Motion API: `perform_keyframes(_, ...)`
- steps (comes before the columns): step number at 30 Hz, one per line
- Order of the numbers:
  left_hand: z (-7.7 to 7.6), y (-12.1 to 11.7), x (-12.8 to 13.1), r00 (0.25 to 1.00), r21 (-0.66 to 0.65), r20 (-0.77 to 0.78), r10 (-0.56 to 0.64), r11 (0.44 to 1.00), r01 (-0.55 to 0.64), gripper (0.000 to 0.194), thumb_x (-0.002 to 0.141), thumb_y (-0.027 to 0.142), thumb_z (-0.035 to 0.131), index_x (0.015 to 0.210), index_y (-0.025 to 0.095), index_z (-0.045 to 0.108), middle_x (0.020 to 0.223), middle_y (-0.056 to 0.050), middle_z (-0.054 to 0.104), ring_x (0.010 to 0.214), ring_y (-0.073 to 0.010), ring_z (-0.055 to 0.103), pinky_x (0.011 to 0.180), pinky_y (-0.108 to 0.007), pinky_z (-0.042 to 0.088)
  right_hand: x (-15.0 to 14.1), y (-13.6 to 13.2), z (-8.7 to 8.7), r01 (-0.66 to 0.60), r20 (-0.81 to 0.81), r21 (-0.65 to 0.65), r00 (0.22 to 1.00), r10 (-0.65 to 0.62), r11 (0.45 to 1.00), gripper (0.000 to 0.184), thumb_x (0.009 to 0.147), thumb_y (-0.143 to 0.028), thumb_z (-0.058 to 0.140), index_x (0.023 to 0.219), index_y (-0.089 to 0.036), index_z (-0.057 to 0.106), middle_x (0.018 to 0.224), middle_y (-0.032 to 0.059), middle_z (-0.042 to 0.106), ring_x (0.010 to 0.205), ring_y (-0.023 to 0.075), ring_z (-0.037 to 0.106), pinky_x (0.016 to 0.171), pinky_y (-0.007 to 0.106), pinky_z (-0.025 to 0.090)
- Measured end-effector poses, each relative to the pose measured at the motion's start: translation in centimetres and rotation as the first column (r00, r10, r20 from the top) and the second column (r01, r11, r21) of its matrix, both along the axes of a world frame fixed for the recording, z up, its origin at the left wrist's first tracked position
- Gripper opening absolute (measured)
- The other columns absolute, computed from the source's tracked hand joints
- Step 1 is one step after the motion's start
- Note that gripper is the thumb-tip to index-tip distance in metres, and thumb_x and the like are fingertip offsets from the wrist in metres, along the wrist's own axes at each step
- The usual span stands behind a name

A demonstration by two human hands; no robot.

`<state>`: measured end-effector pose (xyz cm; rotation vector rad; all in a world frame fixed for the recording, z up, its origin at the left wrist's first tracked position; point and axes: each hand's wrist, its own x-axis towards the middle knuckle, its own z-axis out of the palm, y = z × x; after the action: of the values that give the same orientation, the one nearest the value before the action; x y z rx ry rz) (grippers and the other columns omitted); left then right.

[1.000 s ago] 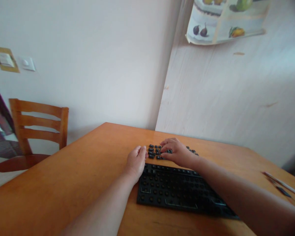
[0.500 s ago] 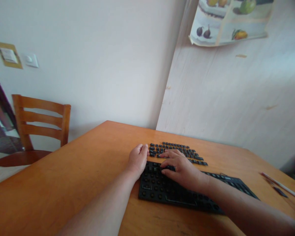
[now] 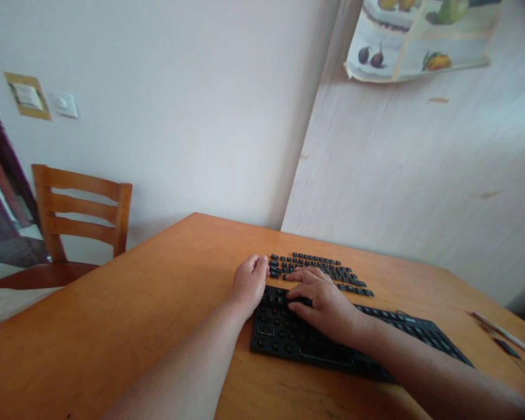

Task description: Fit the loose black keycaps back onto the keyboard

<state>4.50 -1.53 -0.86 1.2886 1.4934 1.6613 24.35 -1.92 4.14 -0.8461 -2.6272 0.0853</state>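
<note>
A black keyboard (image 3: 312, 347) lies on the table, its left part showing bare key posts without caps. My left hand (image 3: 250, 282) is curled closed at the keyboard's upper left corner; whatever its fingers hold, if anything, is hidden. Over the top left rows rests my right hand (image 3: 317, 300), with thumb and index finger close together on a black keycap at the keyboard. Its other fingers reach forward, near the loose keycaps (image 3: 304, 263) laid out in rows behind the keyboard. The right hand and forearm cover the keyboard's middle.
The wooden table (image 3: 166, 291) reaches back to the wall. A thin pale stick (image 3: 507, 335) and a small dark flat piece (image 3: 506, 348) lie at the right. A wooden chair (image 3: 84, 204) stands at the left, and a fruit picture (image 3: 420, 44) hangs on the wall.
The whole view has shifted slightly, so things appear a little further right. Both hands keep nearly the same place and pose at the keyboard.
</note>
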Motion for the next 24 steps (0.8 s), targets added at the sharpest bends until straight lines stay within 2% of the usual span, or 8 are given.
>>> perform_keyframes(10,-0.4,0.4,-0.1,0.998,-0.011,-0.063,0.007,1.0,-0.008,0.036,0.089,0.044,0.045,0.065,0.02,0.055,0.066,-0.002,0.063,0.065,-0.0154,0.059,0.061,-0.026,0.042,-0.7,-0.9,0.9,0.045,0.024,-0.033,0.999,-0.044,0.998,0.013,0.083,-0.029,0.066,0.091,-0.025,0.074,0.122,0.0049,0.065,0.121,0.027,0.047,0.1,0.048,0.037)
perform_keyframes(24,-0.6,0.5,-0.3,0.996,-0.004,-0.088,0.005,1.0,-0.005,0.037,0.09,0.045,0.044,0.066,0.02,0.055,0.066,-0.002,0.063,0.064,-0.0149,0.058,0.06,-0.025,0.041,-1.2,-1.2,1.1,0.072,0.057,-0.02,0.996,-0.071,0.997,0.007,0.08,-0.026,0.069,0.086,-0.023,0.072,0.113,0.0046,0.066,0.11,0.0242,0.049,0.094,0.042,0.037)
